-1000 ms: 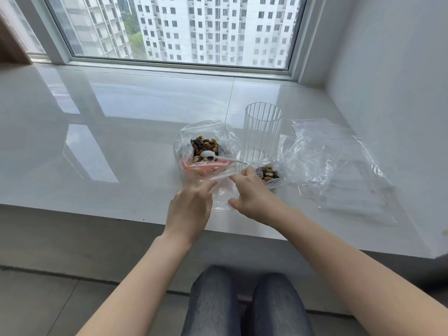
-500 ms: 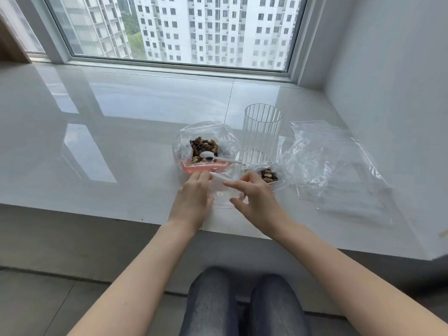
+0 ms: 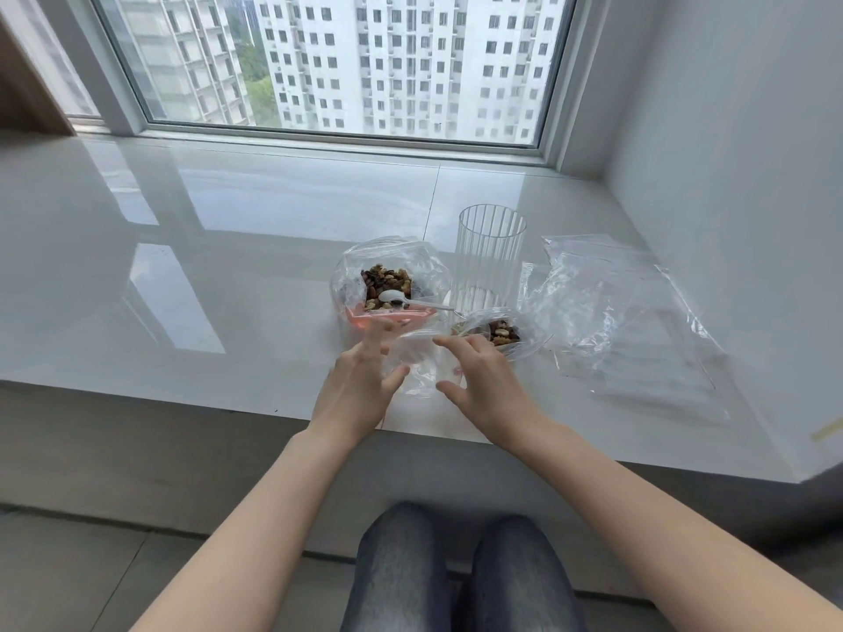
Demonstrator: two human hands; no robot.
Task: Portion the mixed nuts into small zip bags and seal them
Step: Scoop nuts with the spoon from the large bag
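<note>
A large clear bag of mixed nuts (image 3: 387, 282) with a pink zip strip lies open on the white sill, and a white plastic spoon (image 3: 401, 299) rests in it. To its right sits a small zip bag (image 3: 502, 334) with some nuts inside. An empty small zip bag (image 3: 417, 364) lies flat near the sill's front edge, between my hands. My left hand (image 3: 360, 385) is at its left side and my right hand (image 3: 483, 380) at its right. Both have spread fingers, with the fingertips at the bag's edges and no closed grip.
A tall ribbed clear glass (image 3: 490, 253) stands just behind the small filled bag. A loose pile of empty clear bags (image 3: 620, 312) lies to the right, near the wall. The sill's front edge (image 3: 273, 410) runs just below my hands, with my knees under it.
Both hands had pinched the empty bag together. They have since drawn apart to its two sides and spread their fingers. The nut bags, spoon and glass stayed put.
</note>
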